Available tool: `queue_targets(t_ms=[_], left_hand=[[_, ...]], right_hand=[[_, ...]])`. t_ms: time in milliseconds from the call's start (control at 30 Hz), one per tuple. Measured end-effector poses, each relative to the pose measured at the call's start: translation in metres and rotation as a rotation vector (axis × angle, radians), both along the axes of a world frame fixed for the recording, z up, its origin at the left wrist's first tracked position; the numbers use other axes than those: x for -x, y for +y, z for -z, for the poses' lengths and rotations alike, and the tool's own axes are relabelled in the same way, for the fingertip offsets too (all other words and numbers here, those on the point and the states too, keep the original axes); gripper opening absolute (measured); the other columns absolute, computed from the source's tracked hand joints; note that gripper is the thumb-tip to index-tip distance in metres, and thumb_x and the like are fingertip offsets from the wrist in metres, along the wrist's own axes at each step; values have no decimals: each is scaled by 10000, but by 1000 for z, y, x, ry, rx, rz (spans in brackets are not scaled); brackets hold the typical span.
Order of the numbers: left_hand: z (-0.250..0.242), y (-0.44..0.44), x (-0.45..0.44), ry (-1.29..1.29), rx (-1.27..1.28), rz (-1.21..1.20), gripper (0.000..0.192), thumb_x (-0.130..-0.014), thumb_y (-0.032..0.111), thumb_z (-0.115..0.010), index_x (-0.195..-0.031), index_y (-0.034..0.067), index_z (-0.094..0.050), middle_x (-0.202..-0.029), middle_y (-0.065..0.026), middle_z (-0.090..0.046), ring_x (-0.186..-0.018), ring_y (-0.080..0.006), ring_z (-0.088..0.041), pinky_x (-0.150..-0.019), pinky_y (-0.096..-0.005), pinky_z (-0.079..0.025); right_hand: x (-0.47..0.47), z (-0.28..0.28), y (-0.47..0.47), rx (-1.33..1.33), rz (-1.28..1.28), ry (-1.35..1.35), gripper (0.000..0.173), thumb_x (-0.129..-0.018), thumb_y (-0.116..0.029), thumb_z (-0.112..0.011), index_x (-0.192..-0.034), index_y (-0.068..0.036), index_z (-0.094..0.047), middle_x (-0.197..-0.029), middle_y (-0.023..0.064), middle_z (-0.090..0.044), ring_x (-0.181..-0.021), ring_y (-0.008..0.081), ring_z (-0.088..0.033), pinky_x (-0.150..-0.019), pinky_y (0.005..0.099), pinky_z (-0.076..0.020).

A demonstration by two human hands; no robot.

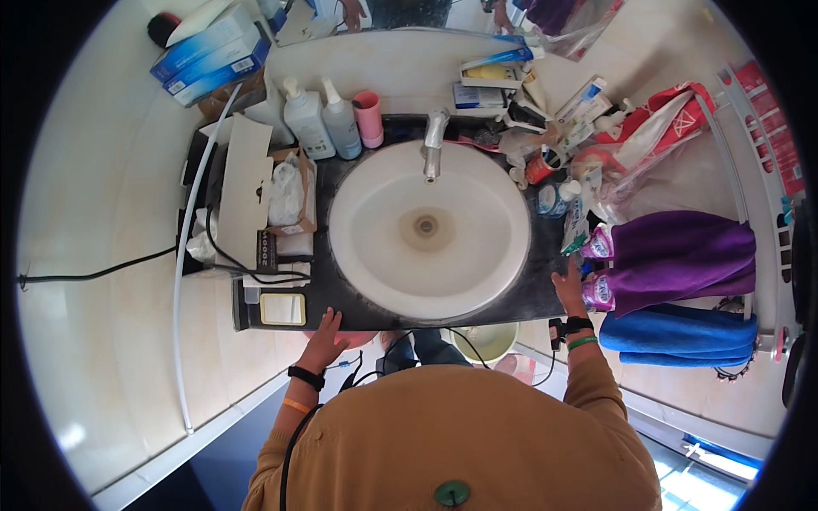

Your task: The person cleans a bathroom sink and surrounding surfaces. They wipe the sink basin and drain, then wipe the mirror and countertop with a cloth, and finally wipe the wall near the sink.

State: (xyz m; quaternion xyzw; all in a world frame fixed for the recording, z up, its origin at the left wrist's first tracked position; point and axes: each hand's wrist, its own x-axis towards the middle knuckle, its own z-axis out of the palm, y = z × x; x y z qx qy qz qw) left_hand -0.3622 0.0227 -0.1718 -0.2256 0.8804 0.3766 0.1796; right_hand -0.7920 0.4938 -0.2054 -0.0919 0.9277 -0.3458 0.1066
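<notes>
My left hand (324,343) touches the front edge of the black countertop (370,313) with its fingertips, left of the basin. It holds nothing. On the right end of the counter, my right hand (569,290) lies with fingers pointing away from me, beside two purple-and-white packs (599,290). I see nothing in its grasp. Between my hands is the white oval washbasin (377,255), with a brownish stain around its drain (425,225). A chrome faucet (436,144) stands at its back rim. Near my left hand lies a yellow-framed rectangular mirror (283,310).
Pump bottles (308,121) and a pink cup (368,120) stand back left, near open cardboard boxes (294,191) and a black cable (233,262). Toothpaste tubes (577,227) and bottles crowd the right. Purple (684,255) and blue towels (677,335) hang there. A pale basin (495,338) sits below.
</notes>
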Motion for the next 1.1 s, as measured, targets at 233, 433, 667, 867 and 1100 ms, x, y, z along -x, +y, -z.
queue_targets(t_ms=[233, 433, 667, 867, 1100], left_hand=[[15, -5, -5, 22, 20, 54, 766, -828, 200, -656, -1464, 28, -265, -1541, -237, -159, -1419, -386, -191, -1133, -402, -261], [1, -8, 0, -15, 27, 131, 757, -847, 190, -644, -1472, 39, -245, -1550, -226, -138, -1428, -348, -194, -1130, -374, -263], [4, -12, -5, 20, 75, 214, 755, -862, 205, -634, -1480, 47, -230, -1548, -226, -145, -1423, -346, -209, -1127, -369, -266], [15, -12, -5, -16, 160, 218, 750, -852, 267, -642, -1460, 32, -271, -1535, -243, -172, -1403, -380, -239, -1112, -387, -301], [19, -1, -4, -30, 234, 193, 867, -818, 327, -679, -1483, 28, -210, -1538, -249, -158, -1422, -369, -197, -1124, -363, -268]], right_hand=[[-22, -3, 26, -132, 26, -90, 703, -841, -286, -640, -1411, 15, -359, -1414, 230, -425, -1275, 336, -464, -1015, 361, -412], [-83, -11, 44, -151, 154, -93, 631, -833, -316, -636, -1370, -35, -460, -1343, 194, -521, -1062, 310, -598, -934, 369, -466], [-144, -3, 77, -133, 212, -185, 557, -833, -308, -631, -1324, -66, -525, -1281, 174, -579, -1058, 306, -618, -917, 380, -483], [-167, 18, 90, -139, 182, -192, 466, -831, -320, -635, -1218, -60, -613, -1121, 210, -648, -1034, 335, -623, -904, 397, -489], [-203, 64, 106, -118, -6, -269, 405, -840, -264, -636, -1191, -62, -623, -1184, 204, -618, -1129, 339, -578, -975, 396, -450]])
